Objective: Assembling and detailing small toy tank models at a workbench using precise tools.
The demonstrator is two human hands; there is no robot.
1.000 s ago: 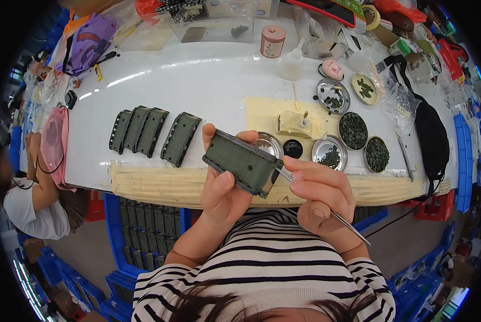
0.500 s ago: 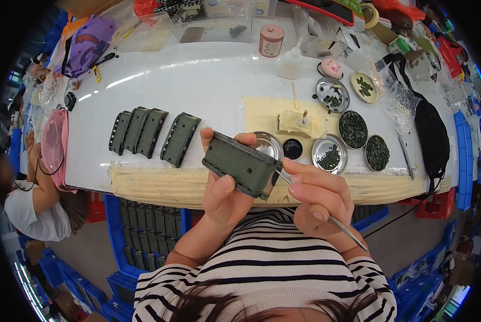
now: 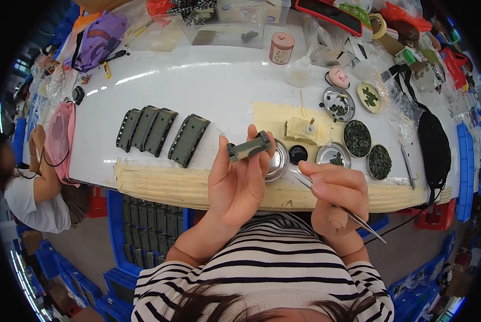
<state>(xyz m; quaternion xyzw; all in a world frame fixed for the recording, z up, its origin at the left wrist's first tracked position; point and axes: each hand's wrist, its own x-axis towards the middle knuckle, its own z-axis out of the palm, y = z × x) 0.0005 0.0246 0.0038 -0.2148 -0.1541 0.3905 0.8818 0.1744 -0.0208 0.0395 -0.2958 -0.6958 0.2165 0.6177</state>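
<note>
My left hand [image 3: 234,190] grips a dark green, camouflage-patterned plastic shell [image 3: 249,149] between its fingers, above the table's front edge. The shell is turned so that a narrow end faces up, with raised blocks at both sides. In my right hand [image 3: 338,196] is a pair of metal tweezers [image 3: 365,224], its tips pointing up and left towards the shell but apart from it. Four-sided curved shells of the same green [image 3: 189,140] lie in a row at the left, several of them overlapping. Small green pieces fill round tins [image 3: 357,138] beyond my right hand.
A metal dish [image 3: 334,155] of green bits, a small black pot [image 3: 298,154] and a taped block [image 3: 305,130] stand mid-table. Tan tape [image 3: 160,185] covers the front edge. A blue crate [image 3: 114,231] of shells sits below. Another person [image 3: 42,198] is at the left.
My left hand has turned the shell from its broad face to a narrow end. The tweezers, which were at the shell's edge, have drawn away to the right and down.
</note>
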